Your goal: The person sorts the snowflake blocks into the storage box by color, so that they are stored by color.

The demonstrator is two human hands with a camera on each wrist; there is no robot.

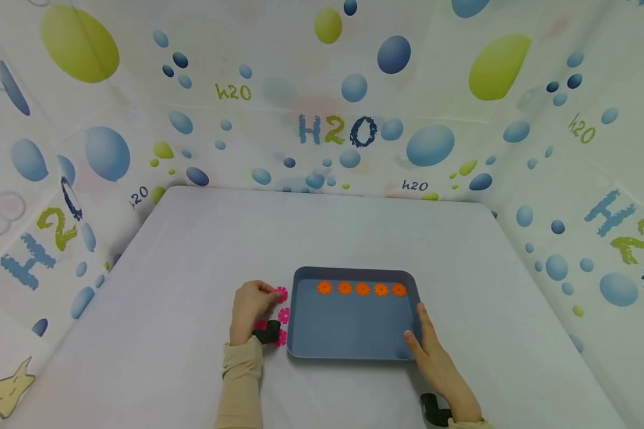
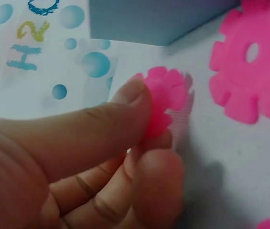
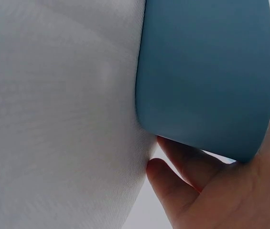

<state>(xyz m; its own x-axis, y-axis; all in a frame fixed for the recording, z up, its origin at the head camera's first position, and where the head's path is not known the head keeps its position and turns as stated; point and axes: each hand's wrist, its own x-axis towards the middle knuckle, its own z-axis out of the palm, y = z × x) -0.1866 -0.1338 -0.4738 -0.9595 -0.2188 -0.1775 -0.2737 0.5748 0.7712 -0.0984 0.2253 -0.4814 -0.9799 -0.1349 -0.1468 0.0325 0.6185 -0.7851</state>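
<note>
My left hand [image 1: 251, 307] pinches a pink flower-shaped disc [image 2: 166, 98] between thumb and fingers, just left of the tray. In the left wrist view the disc is tilted, and the fingers hide part of it. More pink notched discs [image 1: 284, 316] lie on the table near that hand, one with a visible centre hole [image 2: 253, 52]. The blue-grey tray [image 1: 349, 336] lies flat and holds a row of several orange flower-shaped discs [image 1: 362, 289] along its far side. My right hand [image 1: 437, 363] grips the tray's right edge, thumb over the rim and fingers along the outer wall.
A white cloth covers the table [image 1: 322, 232]. Behind and at both sides hang white curtains [image 1: 279, 89] printed with blue and green bubbles. Black wrist mounts [image 1: 268, 332] sit on both forearms, the left one partly covering some pink discs.
</note>
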